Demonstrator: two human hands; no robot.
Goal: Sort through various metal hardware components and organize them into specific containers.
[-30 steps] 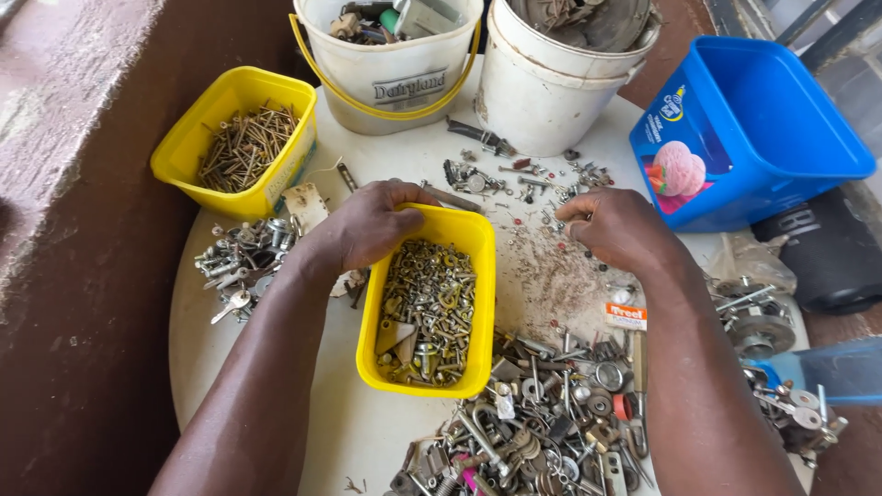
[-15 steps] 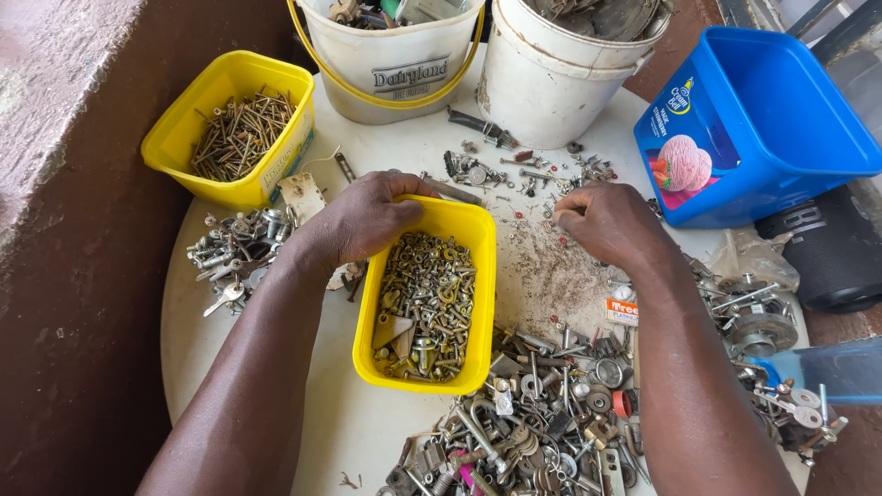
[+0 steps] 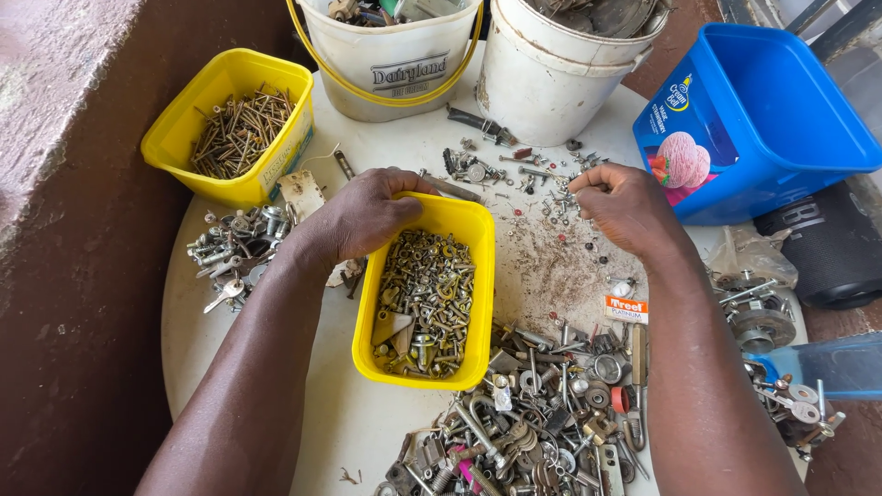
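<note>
My left hand has stayed curled over the far rim of the nut tub, gripping it at mid-table. My right hand has crept from the swept patch toward the scattered bits near the white bucket; fingers pinched, but I cannot tell whether they hold anything. The screw tub, blue tub and scrap pile are unchanged. Judgement: picking continues.
</note>
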